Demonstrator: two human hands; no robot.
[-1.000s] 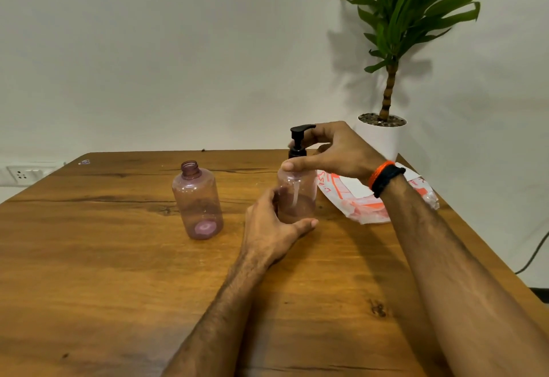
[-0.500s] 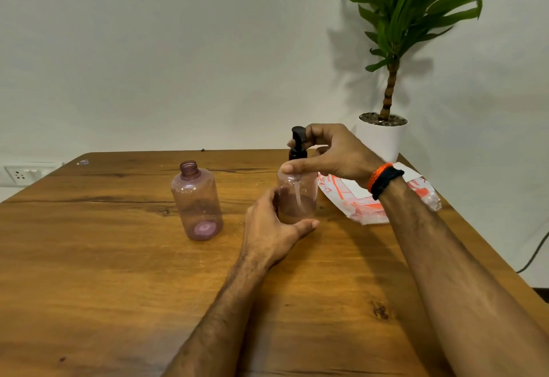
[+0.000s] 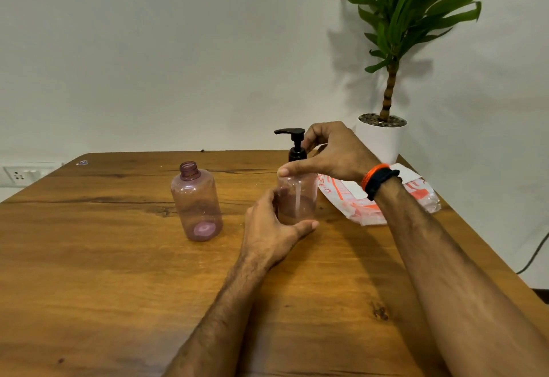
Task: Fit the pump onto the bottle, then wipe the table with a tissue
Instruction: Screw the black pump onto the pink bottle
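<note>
A clear pink bottle [image 3: 298, 198] stands upright near the middle of the wooden table [image 3: 118, 287]. My left hand [image 3: 271, 228] wraps around its lower body from the near side. A black pump [image 3: 294, 145] sits on the bottle's neck, its spout pointing left. My right hand [image 3: 329, 154] grips the pump's collar from the right, thumb stretched across the bottle's shoulder. A second pink bottle [image 3: 197, 201] stands to the left with its neck uncapped. A plastic tissue packet [image 3: 377, 198] with orange print lies to the right, partly behind my right wrist.
A potted plant in a white pot [image 3: 381, 139] stands at the table's far right corner. A wall socket [image 3: 20, 173] sits beyond the left edge. A dark cable [image 3: 534, 255] hangs off to the right.
The pump head has turned on the bottle: its spout pointed right, then toward the camera, and now points left. My left hand keeps hold of the bottle body.
</note>
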